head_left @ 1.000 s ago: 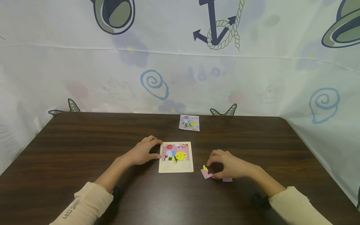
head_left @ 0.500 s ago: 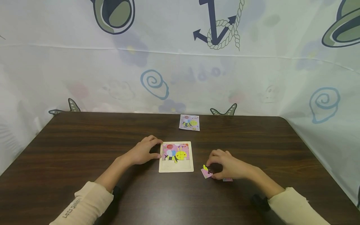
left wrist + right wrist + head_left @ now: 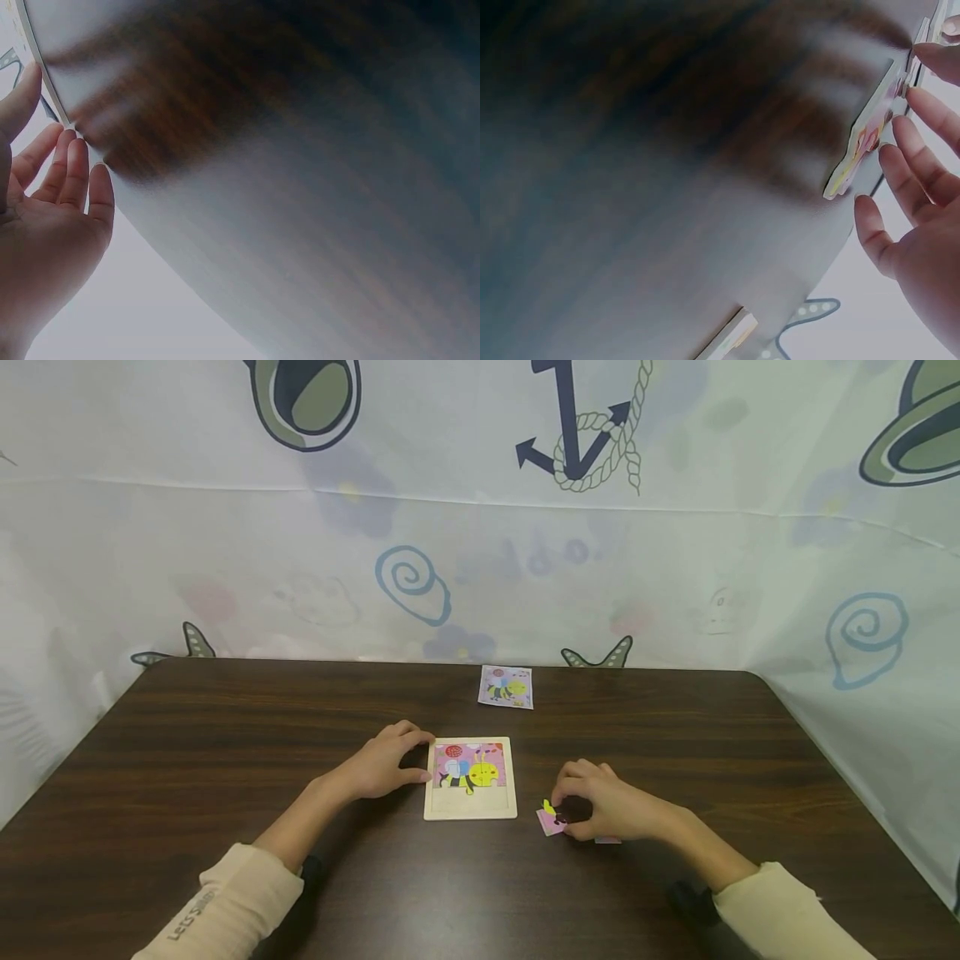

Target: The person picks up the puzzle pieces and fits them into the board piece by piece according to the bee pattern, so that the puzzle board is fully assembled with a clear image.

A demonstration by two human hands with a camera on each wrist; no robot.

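Observation:
A square wooden puzzle tray [image 3: 491,805] lies mid-table, its upper part filled with a pink and yellow bee picture and its lower strip bare wood. My left hand [image 3: 378,766] rests at its left side, forefinger at the top corner and thumb on the edge, fingers extended. To the tray's right, my right hand [image 3: 611,797] pinches a pink puzzle piece [image 3: 551,823] with a yellow tab between thumb and forefinger, low over the table. Another puzzle piece [image 3: 607,840] is mostly hidden below that hand; the right wrist view shows a piece [image 3: 861,139] under the fingers.
A small bee picture card [image 3: 506,687] lies at the far edge of the dark wooden table [image 3: 247,718]. A further loose piece [image 3: 731,336] shows low in the right wrist view. A printed white cloth [image 3: 480,527] hangs behind.

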